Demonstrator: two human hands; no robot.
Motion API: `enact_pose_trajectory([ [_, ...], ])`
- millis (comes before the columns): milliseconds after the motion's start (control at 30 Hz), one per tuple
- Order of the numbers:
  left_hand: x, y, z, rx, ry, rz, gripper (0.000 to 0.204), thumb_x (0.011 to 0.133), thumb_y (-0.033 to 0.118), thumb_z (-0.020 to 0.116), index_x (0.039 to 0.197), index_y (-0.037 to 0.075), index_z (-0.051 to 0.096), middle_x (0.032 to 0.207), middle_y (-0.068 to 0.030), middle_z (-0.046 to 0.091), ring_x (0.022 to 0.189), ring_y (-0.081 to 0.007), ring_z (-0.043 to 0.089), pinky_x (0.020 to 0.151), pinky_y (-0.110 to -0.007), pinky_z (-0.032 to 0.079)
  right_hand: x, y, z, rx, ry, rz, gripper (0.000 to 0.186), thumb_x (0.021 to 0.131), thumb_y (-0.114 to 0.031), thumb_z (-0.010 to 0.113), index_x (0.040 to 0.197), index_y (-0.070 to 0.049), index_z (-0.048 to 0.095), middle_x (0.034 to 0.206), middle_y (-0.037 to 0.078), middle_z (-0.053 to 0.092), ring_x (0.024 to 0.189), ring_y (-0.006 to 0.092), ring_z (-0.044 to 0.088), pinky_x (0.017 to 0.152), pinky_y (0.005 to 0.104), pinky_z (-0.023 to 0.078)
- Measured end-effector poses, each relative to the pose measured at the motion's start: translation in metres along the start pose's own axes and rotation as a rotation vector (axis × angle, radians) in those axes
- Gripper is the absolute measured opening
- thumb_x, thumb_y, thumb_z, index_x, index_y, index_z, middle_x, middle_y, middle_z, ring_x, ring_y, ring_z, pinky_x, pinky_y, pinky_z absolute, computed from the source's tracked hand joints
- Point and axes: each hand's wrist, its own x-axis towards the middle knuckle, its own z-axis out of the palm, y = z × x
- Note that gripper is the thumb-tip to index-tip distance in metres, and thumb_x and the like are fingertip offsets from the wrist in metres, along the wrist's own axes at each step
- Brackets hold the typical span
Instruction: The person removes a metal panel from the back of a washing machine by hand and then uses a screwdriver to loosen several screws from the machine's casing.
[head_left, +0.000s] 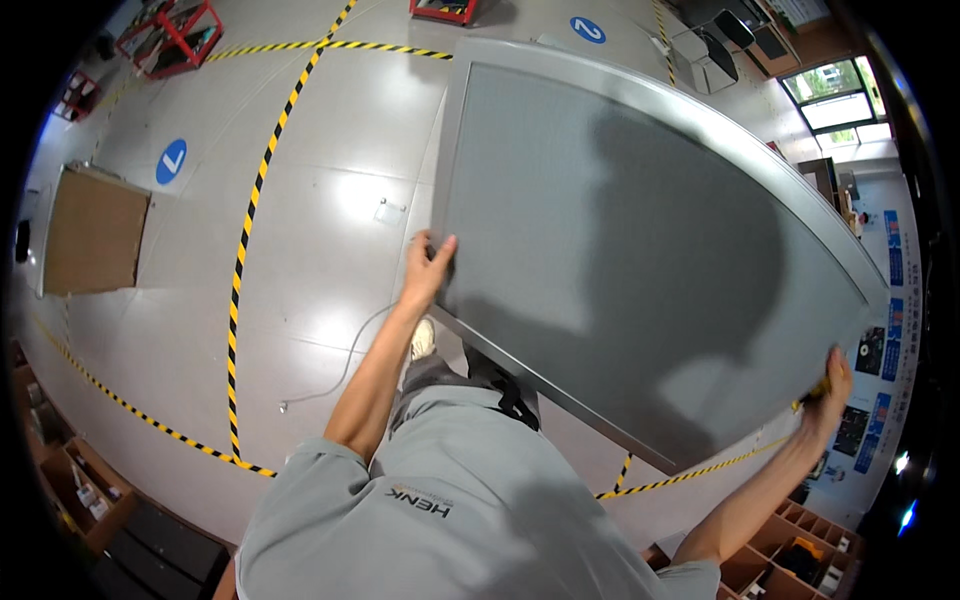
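A large flat grey panel (560, 200) with a silver frame fills the right half of the view, held up above the floor at a slant, with a dark shadow across its face. My left hand (428, 265) grips its left edge, thumb on the front. At the right edge, my right hand (832, 385) has its fingers closed round the border; a small yellow-and-black thing (808, 396) shows beside it, too small to make out. A thin grey cable (352, 348) lies on the floor left of my legs.
Yellow-black tape (265, 180) marks the grey floor. A cardboard-faced box (95, 230) stands at left, red trolleys (170, 40) at upper left. A chair (715, 55) is at upper right. Wooden compartments (80, 480) line the lower corners, and a poster-covered surface (890, 240) runs along the right.
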Motion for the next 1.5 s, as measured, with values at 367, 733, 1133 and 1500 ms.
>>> enact_pose_trajectory([
  [367,0.13,0.118,0.032,0.863,0.101,0.084,0.062,0.084,0.051,0.065,0.102,-0.007,0.053,0.086,-0.0214,0.061,0.08,-0.0294,0.059,0.072,-0.038,0.047,0.192,0.257,0.133,0.24,-0.18,0.469,0.034,0.087,-0.029,0.067,0.097,0.004,0.067,0.092,0.006,0.066,0.083,0.0126,0.059,0.073,0.0266,0.045],
  [733,0.165,0.109,0.101,0.886,0.053,-0.116,0.058,0.088,0.048,0.063,0.106,-0.006,0.051,0.073,-0.006,0.051,0.064,-0.0158,0.047,0.06,-0.031,0.042,0.279,0.338,0.184,-0.259,-0.253,0.409,0.056,0.082,-0.052,0.065,0.061,-0.002,0.054,0.051,0.002,0.044,0.044,0.0129,0.043,0.043,0.0289,0.034],
  [1133,0.185,0.09,0.134,0.945,0.069,-0.118,0.061,0.089,0.049,0.06,0.109,-0.008,0.05,0.083,-0.0106,0.056,0.072,-0.0177,0.049,0.068,-0.033,0.043,0.344,0.336,0.21,-0.541,-0.292,0.407,0.059,0.081,-0.053,0.064,0.061,0.003,0.058,0.058,0.013,0.056,0.053,0.023,0.057,0.052,0.0378,0.044],
  [1500,0.19,0.082,0.131,1.217,0.108,-0.012,0.06,0.089,0.053,0.056,0.094,-0.006,0.052,0.079,-0.0193,0.054,0.073,-0.0302,0.049,0.07,-0.041,0.042,0.358,0.329,0.227,-0.833,-0.256,0.286,0.062,0.083,-0.057,0.057,0.074,0.003,0.068,0.072,0.022,0.065,0.074,0.0367,0.064,0.067,0.0444,0.047],
])
